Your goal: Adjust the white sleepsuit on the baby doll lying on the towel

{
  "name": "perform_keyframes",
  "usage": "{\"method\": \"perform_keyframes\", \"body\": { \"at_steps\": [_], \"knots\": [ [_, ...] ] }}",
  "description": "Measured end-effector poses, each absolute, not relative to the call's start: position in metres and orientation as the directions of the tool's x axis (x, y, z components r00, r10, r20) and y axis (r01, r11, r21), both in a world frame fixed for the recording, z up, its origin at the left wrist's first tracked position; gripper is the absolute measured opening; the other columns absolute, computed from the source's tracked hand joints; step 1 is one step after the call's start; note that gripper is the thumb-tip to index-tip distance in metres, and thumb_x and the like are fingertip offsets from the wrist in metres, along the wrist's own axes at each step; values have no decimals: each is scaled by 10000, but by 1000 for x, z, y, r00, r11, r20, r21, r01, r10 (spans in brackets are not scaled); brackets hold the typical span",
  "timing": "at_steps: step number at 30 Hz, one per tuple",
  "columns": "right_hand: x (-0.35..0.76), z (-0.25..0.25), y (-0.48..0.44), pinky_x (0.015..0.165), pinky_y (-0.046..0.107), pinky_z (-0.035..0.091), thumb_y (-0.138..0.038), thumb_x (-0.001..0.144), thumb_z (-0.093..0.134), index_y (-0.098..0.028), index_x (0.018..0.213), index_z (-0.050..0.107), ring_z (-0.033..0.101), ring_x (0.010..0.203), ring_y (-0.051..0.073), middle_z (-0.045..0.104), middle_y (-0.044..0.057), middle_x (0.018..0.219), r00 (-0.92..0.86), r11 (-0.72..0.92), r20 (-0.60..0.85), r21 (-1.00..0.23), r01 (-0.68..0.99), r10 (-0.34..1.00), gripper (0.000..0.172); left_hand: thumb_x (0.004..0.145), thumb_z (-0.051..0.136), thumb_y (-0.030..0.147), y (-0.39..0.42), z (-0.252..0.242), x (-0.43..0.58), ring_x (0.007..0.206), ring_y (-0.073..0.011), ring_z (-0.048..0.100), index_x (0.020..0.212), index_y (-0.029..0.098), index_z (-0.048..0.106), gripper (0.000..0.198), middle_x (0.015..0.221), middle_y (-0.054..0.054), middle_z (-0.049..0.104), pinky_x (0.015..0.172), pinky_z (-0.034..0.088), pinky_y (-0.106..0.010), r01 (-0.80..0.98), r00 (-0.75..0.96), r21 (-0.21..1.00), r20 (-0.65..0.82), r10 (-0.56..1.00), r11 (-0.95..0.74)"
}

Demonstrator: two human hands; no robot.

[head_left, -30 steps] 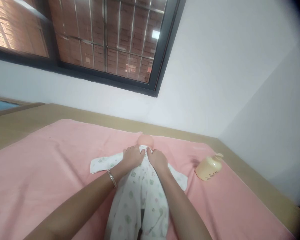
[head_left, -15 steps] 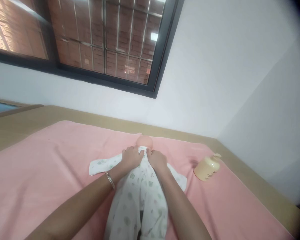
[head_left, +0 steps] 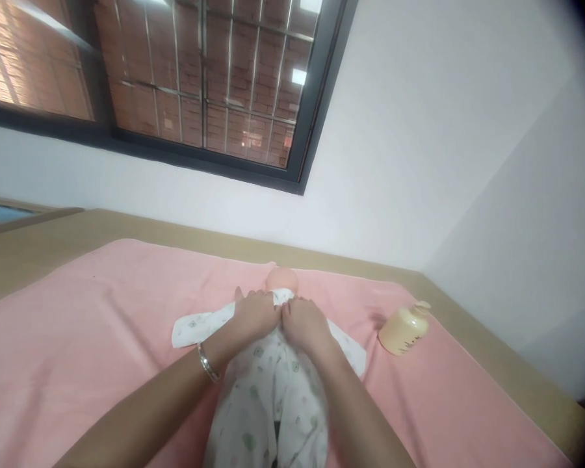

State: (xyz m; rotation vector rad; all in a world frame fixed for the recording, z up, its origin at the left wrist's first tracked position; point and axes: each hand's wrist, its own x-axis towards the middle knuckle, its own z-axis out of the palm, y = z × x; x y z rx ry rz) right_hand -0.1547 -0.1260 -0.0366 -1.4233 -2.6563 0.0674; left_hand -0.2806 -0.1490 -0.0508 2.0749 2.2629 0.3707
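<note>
A white baby garment with small green prints (head_left: 253, 403) lies over a doll, its sleeves spread to both sides. Only the doll's round, skin-toned head (head_left: 281, 279) shows above the collar. My left hand (head_left: 257, 314), below a silver bracelet on the wrist, is closed on the garment's upper front. Beside it, my right hand (head_left: 303, 320) is closed on the front just right of the middle. The knuckles of both hands nearly touch, and the fingertips are partly hidden.
A pink blanket (head_left: 127, 312) covers most of the tan surface (head_left: 214, 242). A pale yellow pump bottle (head_left: 403, 330) stands tilted on the right. Behind are a white wall and a dark-framed window (head_left: 299, 149) with bars.
Both hands have come closer together at the garment's upper front, moving slightly down from the collar. The bottle and doll's head stay in place.
</note>
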Motion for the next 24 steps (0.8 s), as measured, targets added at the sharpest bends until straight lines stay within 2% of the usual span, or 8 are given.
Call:
{"method": "perform_keyframes", "body": {
  "at_steps": [3,5,7,10,13,17,20,24],
  "knots": [
    [-157,-38,-128,850,360,374,-223,938,284,-95,940,647,591,902,255,640,170,950,-536,546,114,-105,831,837,385,825,426,275,-157,-44,-275,912,-282,581,820,189,650,240,888,-103,663,997,143,-590,990,-69,131,124,990,53],
    [-156,-37,-131,927,367,326,-195,908,344,-77,960,644,545,1027,281,621,194,1024,-571,583,144,-63,810,808,326,787,462,225,-161,-41,-272,924,-291,584,806,179,654,198,892,-117,657,976,223,-554,993,-57,110,119,991,44],
    [-153,-33,-135,939,357,315,-170,877,387,-83,977,633,501,1098,291,605,195,1071,-570,588,179,-62,807,802,279,770,470,202,-165,-40,-269,889,-295,595,803,165,654,190,880,-135,647,882,349,-492,993,-31,119,110,993,18],
    [-149,-28,-139,751,320,401,-207,883,375,-137,976,610,588,908,259,641,140,959,-479,485,80,-197,852,874,262,768,477,195,-169,-37,-265,848,-286,606,810,156,651,183,854,-145,641,755,419,-404,988,-16,152,93,996,2],
    [-147,-30,-136,645,305,397,-268,890,381,-160,928,606,606,800,250,649,122,893,-464,449,-11,-226,864,886,252,776,475,183,-169,-34,-265,857,-275,612,801,159,652,181,859,-137,649,739,426,-374,987,-29,160,39,999,23],
    [-149,-45,-119,703,321,406,-334,944,271,-161,959,600,593,887,260,640,135,953,-441,435,30,-237,869,897,372,877,359,328,-158,-37,-275,852,-276,616,865,153,651,341,923,-142,657,726,435,-378,982,-81,175,64,995,69],
    [-149,-57,-104,752,346,412,-399,968,188,-140,1041,586,575,951,271,625,154,1021,-408,404,39,-262,877,912,480,901,257,480,-149,-43,-284,902,-285,612,965,164,650,508,997,-147,659,762,436,-391,960,-114,264,64,991,93],
    [-147,-61,-94,777,338,409,-456,976,130,-100,1082,584,582,960,260,620,186,1047,-410,389,-11,-288,875,912,587,894,202,557,-143,-48,-294,998,-263,603,1053,218,648,582,1090,-106,663,823,429,-357,919,-116,382,28,993,97]
  ]
}}
